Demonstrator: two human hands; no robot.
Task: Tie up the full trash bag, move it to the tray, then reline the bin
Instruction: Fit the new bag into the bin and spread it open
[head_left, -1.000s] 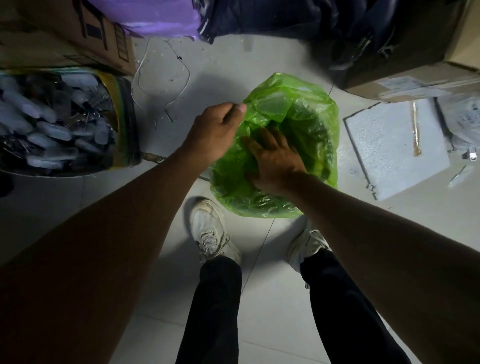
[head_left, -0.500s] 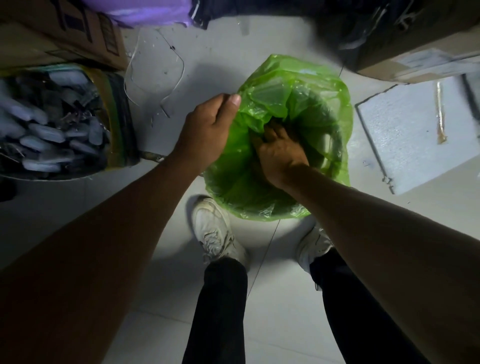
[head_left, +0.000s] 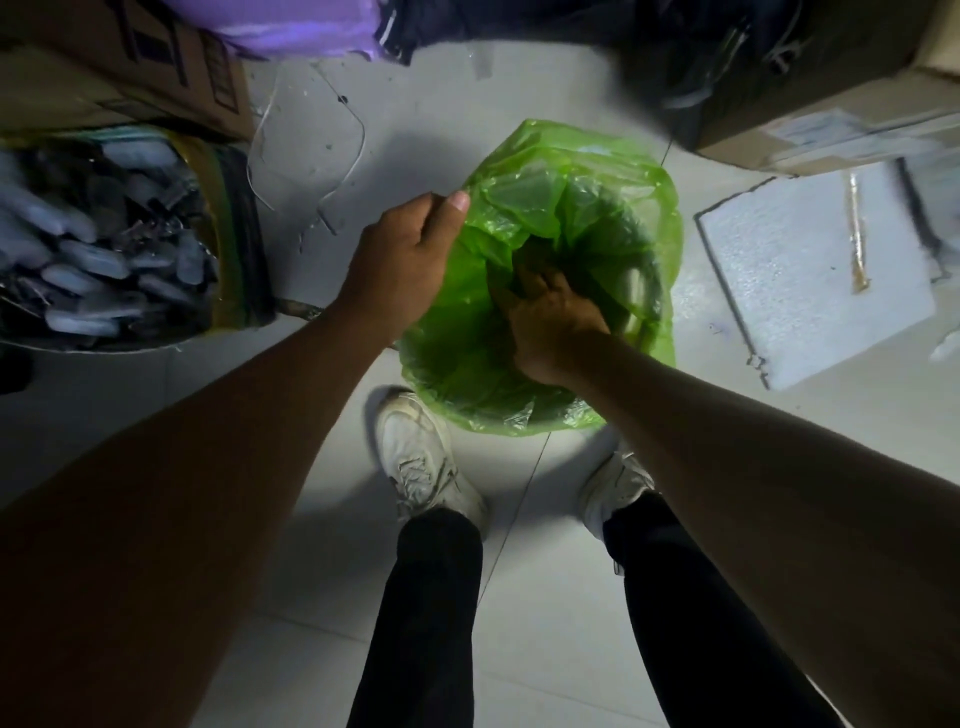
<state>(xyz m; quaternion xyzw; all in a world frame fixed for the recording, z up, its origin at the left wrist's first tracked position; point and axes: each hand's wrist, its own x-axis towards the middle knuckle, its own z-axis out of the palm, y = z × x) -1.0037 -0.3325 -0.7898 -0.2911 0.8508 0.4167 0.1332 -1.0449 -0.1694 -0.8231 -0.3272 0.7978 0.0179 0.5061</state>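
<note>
Draping bin: crinkled (translucent) green bag (head_left: 582, 208)

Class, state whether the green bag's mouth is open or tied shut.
Open: the green bag gapes, left hand pinching its edge, right hand reaching inside.

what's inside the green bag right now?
The right hand reaches into the translucent green plastic bag, fingers buried in crumpled folds. The left hand pinches the bag's rim. Any contents and the bin itself are hidden by plastic.

Bag (head_left: 613, 208) ahead of shoes (head_left: 421, 457); foam slab (head_left: 810, 270) right, crate (head_left: 119, 239) left.
</note>
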